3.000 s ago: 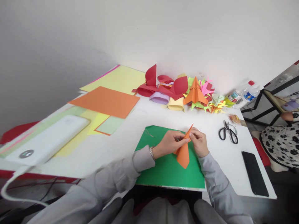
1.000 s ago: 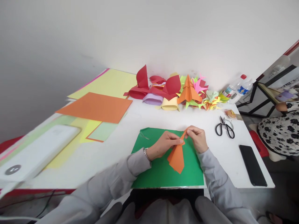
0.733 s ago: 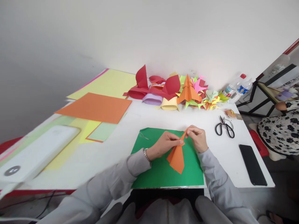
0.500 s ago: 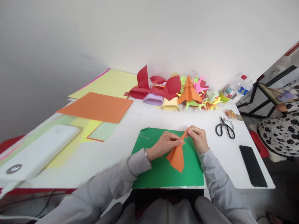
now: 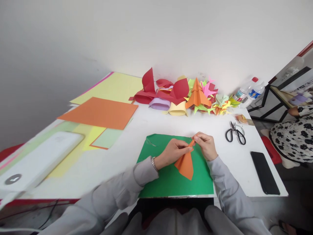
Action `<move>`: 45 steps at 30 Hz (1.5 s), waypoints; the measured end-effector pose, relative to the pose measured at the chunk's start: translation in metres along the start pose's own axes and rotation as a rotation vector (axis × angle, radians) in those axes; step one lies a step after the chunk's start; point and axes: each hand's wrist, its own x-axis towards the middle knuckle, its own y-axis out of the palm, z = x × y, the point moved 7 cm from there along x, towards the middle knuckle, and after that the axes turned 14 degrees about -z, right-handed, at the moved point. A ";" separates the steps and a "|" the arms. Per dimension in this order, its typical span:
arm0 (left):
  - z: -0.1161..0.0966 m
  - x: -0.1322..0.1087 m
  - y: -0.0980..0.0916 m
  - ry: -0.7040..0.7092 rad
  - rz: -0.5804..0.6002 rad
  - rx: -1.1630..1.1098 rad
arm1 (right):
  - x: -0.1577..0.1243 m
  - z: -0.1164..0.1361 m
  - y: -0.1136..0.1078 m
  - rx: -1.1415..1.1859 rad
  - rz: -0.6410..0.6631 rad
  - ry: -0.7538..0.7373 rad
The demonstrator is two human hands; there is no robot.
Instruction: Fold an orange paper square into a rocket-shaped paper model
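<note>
Folded orange paper (image 5: 186, 165) is held between two hands above the green sheet (image 5: 161, 182) at the near edge of the white table (image 5: 139, 130), its wide end fanning down toward the person and its narrow end pointing up and away; whether the wide end touches the green surface is hard to tell. The left hand (image 5: 172, 151) is nearly closed, thumb and fingers pinching the paper at its narrow part. The right hand (image 5: 205, 146), fingers curled in, grips the upper tip between thumb and forefinger, just beside the left fingertips. To the right lie black-handled scissors (image 5: 235, 134) and, nearer the person, a black phone (image 5: 264, 173). Toward the wall sits an orange paper plane (image 5: 197, 97) among other folded shapes, and a flat orange sheet (image 5: 100, 112) lies well to the left.
</note>
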 end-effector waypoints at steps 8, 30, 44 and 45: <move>0.004 -0.001 0.000 -0.035 0.003 -0.030 | 0.000 0.004 0.001 -0.008 0.016 -0.016; 0.002 -0.003 0.005 -0.048 0.039 -0.058 | 0.001 -0.007 -0.004 0.054 -0.051 0.020; 0.001 -0.002 -0.001 0.023 -0.011 -0.022 | 0.001 0.000 0.001 0.023 0.043 0.061; 0.001 -0.002 -0.001 0.032 -0.013 -0.020 | 0.001 0.000 0.001 0.028 0.045 0.057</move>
